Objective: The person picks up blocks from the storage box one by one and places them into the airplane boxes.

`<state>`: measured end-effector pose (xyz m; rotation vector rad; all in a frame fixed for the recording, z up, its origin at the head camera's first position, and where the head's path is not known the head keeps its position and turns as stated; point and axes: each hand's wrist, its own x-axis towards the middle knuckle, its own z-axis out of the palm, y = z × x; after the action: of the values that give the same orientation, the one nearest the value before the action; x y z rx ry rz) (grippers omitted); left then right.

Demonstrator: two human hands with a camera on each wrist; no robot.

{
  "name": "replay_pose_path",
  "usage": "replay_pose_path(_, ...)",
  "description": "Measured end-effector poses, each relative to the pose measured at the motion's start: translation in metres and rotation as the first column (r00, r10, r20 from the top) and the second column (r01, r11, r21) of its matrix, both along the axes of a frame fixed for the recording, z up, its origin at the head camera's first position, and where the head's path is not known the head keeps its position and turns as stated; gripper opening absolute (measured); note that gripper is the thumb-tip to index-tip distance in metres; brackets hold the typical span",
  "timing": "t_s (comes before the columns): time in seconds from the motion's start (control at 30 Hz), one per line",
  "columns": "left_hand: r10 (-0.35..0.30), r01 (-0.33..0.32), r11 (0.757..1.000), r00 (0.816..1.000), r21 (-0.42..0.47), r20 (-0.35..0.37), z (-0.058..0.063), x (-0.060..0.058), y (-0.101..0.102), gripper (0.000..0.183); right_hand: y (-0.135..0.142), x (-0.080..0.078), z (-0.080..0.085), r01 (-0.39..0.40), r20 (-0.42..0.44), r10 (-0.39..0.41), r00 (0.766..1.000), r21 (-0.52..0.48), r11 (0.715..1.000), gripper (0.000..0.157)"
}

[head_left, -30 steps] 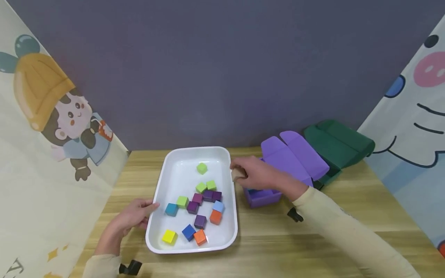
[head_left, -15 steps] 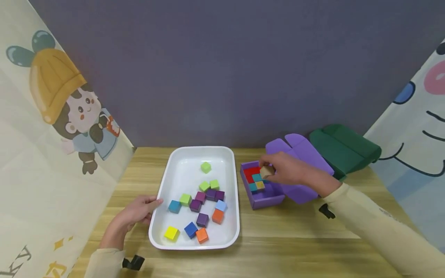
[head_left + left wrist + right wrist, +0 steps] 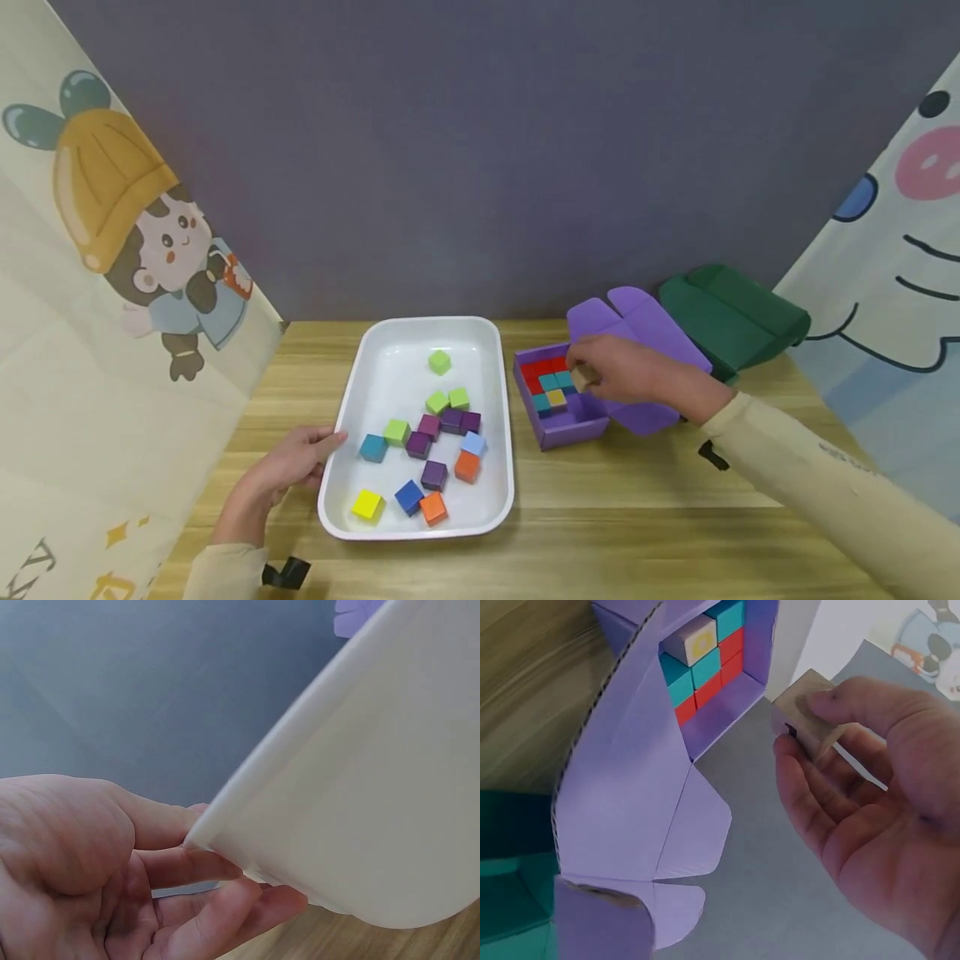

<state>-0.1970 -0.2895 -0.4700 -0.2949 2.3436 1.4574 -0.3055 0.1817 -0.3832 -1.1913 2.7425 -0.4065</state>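
My left hand (image 3: 288, 462) holds the left rim of a white tray (image 3: 386, 367), thumb on the edge and fingers underneath, as the left wrist view confirms. Loose coloured cubes, among them a yellow cube (image 3: 368, 506) and a lime-green cube (image 3: 439, 362), lie in the tray. Over the open purple box (image 3: 573, 435), my right hand (image 3: 618, 368) pinches a plain wooden block (image 3: 804, 712) between thumb and fingers. Inside that box sit red cubes (image 3: 534, 369), teal cubes (image 3: 548, 382) and a pale cube with a yellow mark (image 3: 694, 643). The hand hides part of the box's far right side.
The purple box's lid (image 3: 656, 333) is folded back to the right. Behind it stands a dark green box (image 3: 738, 312) with its lid raised. A grey wall (image 3: 465, 167) rises at the back of the wooden table (image 3: 600, 517), with printed cartoon sheets on both sides.
My right hand has carried the wooden block from beside the tray's right rim rightward to over the purple box. The left hand keeps its hold on the tray.
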Motion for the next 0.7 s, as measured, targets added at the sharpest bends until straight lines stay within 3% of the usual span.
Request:
replay_pose_path(0.4,-0.002,0.003,0.999,1.0,0.036,-0.019,-0.001,0.001,0.003,0.056,-0.014,-0.002,0.015,-0.044,-0.086,0.055,0.995,0.13,0.991,0.025)
replay_pose_path(0.7,0.006,-0.005,0.999,1.0,0.035,-0.026,-0.002,0.006,0.001,0.058,-0.029,-0.002,0.005,-0.096,-0.089,0.132,0.987,0.325,0.941,0.024)
